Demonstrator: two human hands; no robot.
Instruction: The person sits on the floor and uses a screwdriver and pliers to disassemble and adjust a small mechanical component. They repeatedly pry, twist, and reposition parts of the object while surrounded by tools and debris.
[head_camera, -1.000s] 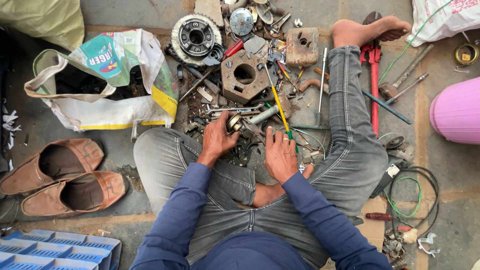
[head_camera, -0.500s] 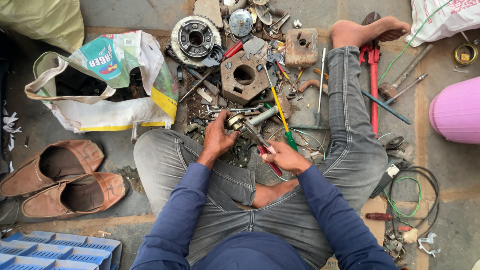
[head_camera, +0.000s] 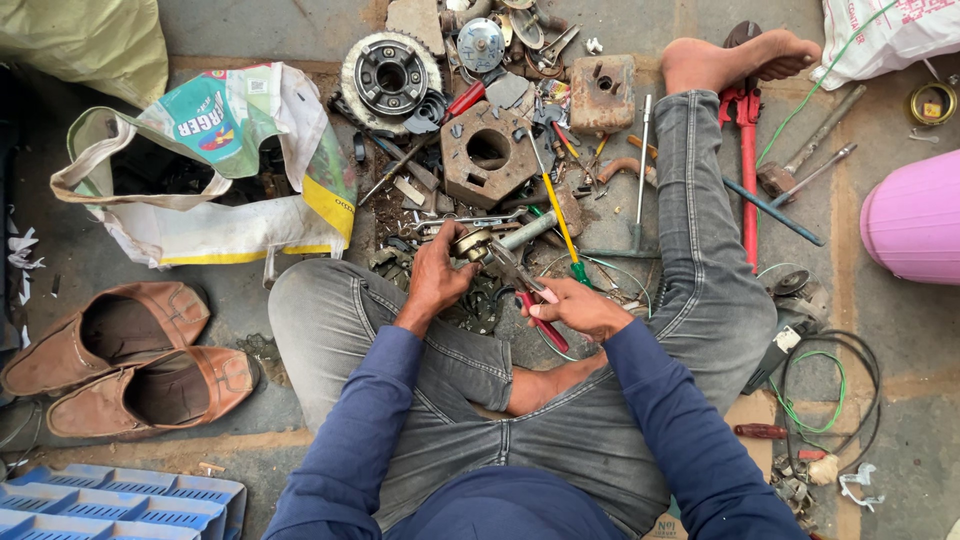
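Floor clutter; white bag (head_camera: 215, 215) open, dark contents; hands grip pliers (head_camera: 525, 290).

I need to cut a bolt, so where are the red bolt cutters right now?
The red bolt cutters lie on the floor at upper right of the head view, just outside the outstretched leg, jaws by the bare foot.

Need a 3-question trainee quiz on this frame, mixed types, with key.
1. True or false: the left hand grips a small metal part with a shaft.
2. The right hand holds which tool? A) hammer B) red-handled pliers C) paintbrush
3. Fill in: the pair of brown shoes lies on the person's ___ side.

Key: 1 true; 2 B; 3 left.
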